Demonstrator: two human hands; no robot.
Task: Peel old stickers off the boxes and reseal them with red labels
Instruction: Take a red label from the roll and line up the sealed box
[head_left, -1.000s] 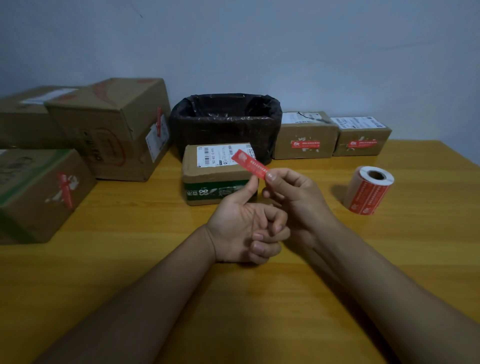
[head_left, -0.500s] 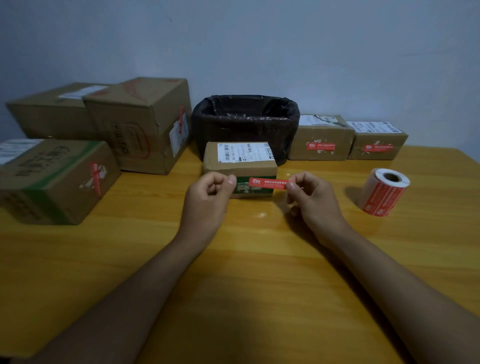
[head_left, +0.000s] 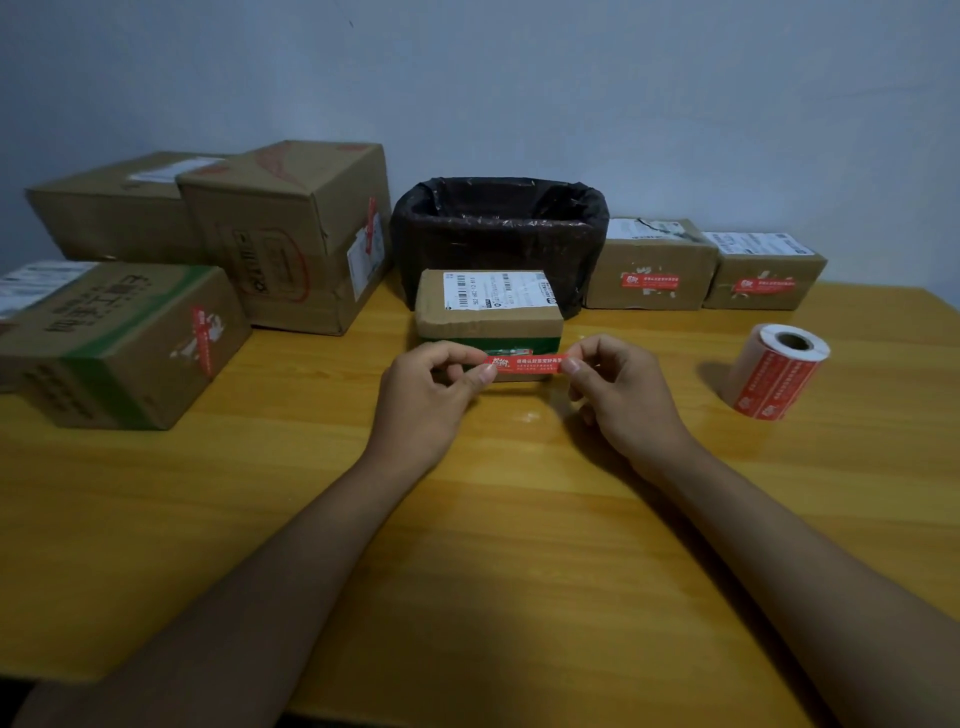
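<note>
the left hand and the right hand hold one red label stretched level between them, each pinching an end between thumb and forefinger; the other fingers of both hands are curled in toward the palms. the label hangs just in front of the near face of the small box, whose top carries a white barcode sticker; whether label and box touch cannot be told. behind that box sits a bin lined with a black bag. the roll of red labels lies on the wooden table to the right. two boxes at the back right, and, already wear red labels.
</note>
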